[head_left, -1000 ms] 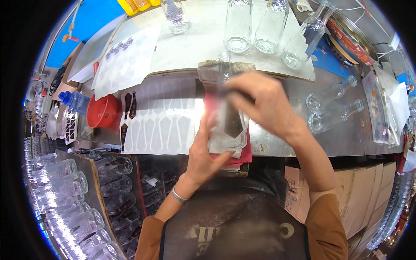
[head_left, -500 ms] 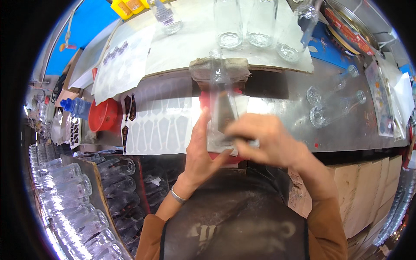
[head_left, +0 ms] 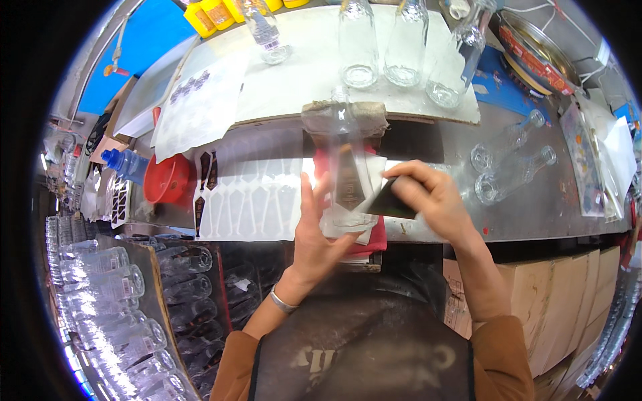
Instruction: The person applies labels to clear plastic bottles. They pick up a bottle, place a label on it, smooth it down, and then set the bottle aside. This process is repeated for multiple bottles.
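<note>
Head view: a clear bottle [head_left: 342, 139] lies in the middle of the metal table [head_left: 428, 144], right in front of the person. Its neck points to the far side and rests on a roll of pale cloth [head_left: 317, 120]. Its bottom end is near the person. A dark label [head_left: 348, 186], shaped like a necktie, sits on the bottle. A bit of red cloth [head_left: 378, 234] pokes out under it.

The left hand [head_left: 311, 234] is at the left side of the bottle. Its thumb and fingers are spread wide apart, and the thumb reaches to the bottle's near end. I cannot tell how hard it presses. A silver bracelet [head_left: 283, 301] is on that wrist. The right hand [head_left: 431, 200] is on the right side of the bottle, pinching a flat dark card [head_left: 394, 200] between thumb and fingers. The card slants down toward the label, but I cannot tell if it touches.

To the left lies a white sheet [head_left: 251, 212] with a few dark labels along its left edge. Left of that is a red bowl [head_left: 158, 187]. On the right side of the table, two clear bottles [head_left: 513, 175] lie side by side.
</note>
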### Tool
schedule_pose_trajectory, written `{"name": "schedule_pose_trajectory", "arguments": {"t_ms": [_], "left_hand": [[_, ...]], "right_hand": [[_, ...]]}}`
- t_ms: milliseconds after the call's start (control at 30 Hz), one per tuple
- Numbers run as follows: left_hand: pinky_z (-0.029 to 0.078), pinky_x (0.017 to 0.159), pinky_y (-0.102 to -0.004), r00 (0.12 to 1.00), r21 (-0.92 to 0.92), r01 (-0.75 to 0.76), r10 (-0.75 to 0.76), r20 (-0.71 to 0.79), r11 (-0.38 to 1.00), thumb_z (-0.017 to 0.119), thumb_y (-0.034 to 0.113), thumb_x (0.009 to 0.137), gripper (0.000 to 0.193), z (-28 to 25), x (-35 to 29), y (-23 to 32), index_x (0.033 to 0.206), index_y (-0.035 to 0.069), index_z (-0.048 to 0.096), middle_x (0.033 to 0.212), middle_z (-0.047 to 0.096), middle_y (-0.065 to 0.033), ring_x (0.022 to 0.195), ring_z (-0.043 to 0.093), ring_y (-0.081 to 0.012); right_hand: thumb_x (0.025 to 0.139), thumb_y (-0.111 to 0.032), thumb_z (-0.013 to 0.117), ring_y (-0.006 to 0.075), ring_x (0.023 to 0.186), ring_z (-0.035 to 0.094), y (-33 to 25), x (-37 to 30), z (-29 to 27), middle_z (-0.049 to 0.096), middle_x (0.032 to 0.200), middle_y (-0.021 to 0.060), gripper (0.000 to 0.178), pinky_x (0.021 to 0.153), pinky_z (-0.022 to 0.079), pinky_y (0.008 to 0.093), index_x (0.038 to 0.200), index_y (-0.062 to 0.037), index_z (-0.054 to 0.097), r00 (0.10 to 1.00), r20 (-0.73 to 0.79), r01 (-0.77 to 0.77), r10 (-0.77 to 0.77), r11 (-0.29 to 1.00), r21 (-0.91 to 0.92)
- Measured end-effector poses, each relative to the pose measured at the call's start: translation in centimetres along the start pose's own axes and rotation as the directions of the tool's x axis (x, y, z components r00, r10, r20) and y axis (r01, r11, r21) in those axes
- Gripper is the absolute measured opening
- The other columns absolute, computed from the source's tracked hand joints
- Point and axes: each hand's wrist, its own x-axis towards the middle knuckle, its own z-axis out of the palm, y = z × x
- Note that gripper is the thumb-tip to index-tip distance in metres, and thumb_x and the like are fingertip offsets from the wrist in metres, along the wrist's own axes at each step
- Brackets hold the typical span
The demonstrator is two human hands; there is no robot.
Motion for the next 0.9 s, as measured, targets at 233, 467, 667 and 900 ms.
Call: {"name": "schedule_pose_trajectory", "arguments": {"t_ms": [233,467,667,900], "left_hand": [[0.031,0.117,-0.0402,0.999,0.002,-0.013,0.013,0.048,1.000,0.073,0.005,0.084,0.095,-0.9,0.6,0.4,0.158,0.001,0.014,0.158,0.031,-0.0233,0.143,0.037,-0.0306],[0.032,0.115,-0.0463,0.986,0.262,-0.125,0.090,0.141,0.957,0.082,0.021,0.077,0.091,-3.0,0.1,-1.0,0.150,-0.003,0.034,0.153,0.036,-0.0284,0.141,0.037,-0.0434],[0.037,0.110,-0.0474,0.890,0.682,-0.028,0.328,-0.315,0.731,0.076,0.025,0.085,0.075,-17.1,13.4,-7.3,0.143,-0.007,0.042,0.143,0.048,-0.0282,0.131,0.048,-0.0420],[0.018,0.116,-0.0621,0.888,0.792,0.449,-0.105,-0.448,0.413,0.059,0.052,0.092,0.076,-27.0,24.8,-15.6,0.144,-0.003,0.045,0.148,0.046,-0.0240,0.145,0.031,-0.0389]], "right_hand": [[0.104,-0.033,0.051,0.0097,0.062,0.055,1.0,-1.6,2.4,0.066,0.073,0.0079,0.042,0.061,0.045,0.0275,0.114,0.0040,0.069,0.980,0.051,-0.185,0.194,0.972,-0.146],[0.090,-0.016,0.068,0.0247,0.063,0.065,-0.5,-2.4,3.1,0.072,0.088,0.0176,0.035,0.061,0.050,0.0363,0.118,0.0037,0.064,0.997,0.064,-0.007,0.053,0.821,-0.570],[0.087,-0.015,0.071,0.0179,0.052,0.057,0.9,-2.2,1.2,0.073,0.088,0.0129,0.034,0.056,0.048,0.0321,0.116,0.0014,0.066,0.988,-0.090,-0.154,0.125,0.823,-0.546],[0.086,-0.006,0.070,0.0062,0.051,0.049,3.0,-2.0,0.1,0.072,0.082,0.0098,0.030,0.051,0.041,0.0250,0.115,0.0039,0.067,0.977,-0.167,-0.198,0.133,0.854,-0.481]]}}
